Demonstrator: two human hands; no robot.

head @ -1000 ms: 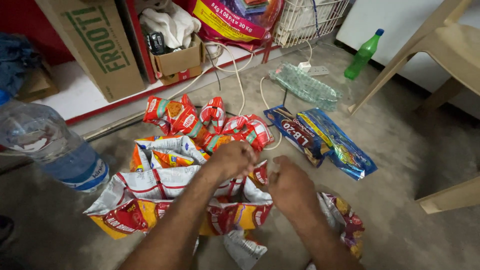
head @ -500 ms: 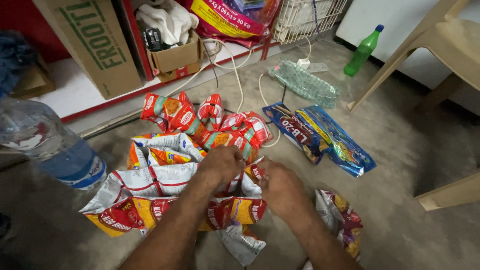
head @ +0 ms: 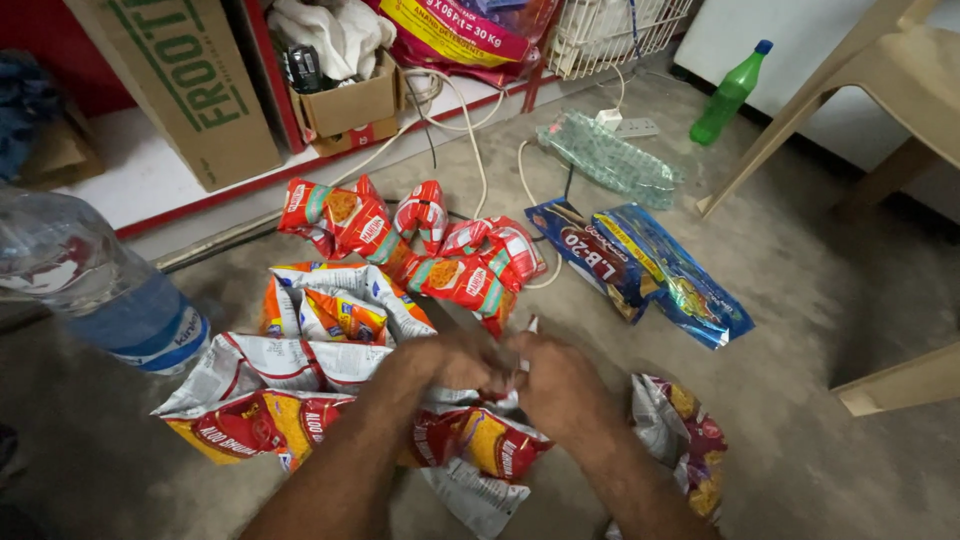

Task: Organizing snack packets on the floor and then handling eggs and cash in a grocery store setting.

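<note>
Red and yellow snack packets [head: 300, 420] lie in a joined strip across the grey floor [head: 800, 300] right under you, and both of your hands meet over the strip's right end. Your left hand [head: 450, 362] and your right hand [head: 560, 385] are pressed close together, fingers curled around the white edge of a packet [head: 527, 330] that pokes up between them; how firmly each hand pinches it is hidden by the knuckles. Just beyond your hands a second strip of orange and white packets [head: 340, 305] lies on the floor, and past that a cluster of red packets [head: 420, 240] spreads toward a white cable [head: 470, 130]. To the right of the red ones sit two blue packets [head: 640, 265], side by side and slanted. Another red and yellow packet [head: 685, 440] lies near your right forearm. A large clear water bottle [head: 90, 280] stands at the left edge, close to the strip's left end. Farther off are a green bottle [head: 730, 95] by the wall, a beige plastic chair [head: 870, 90] at the right, and a cardboard box [head: 190, 90] on a low shelf.
</note>
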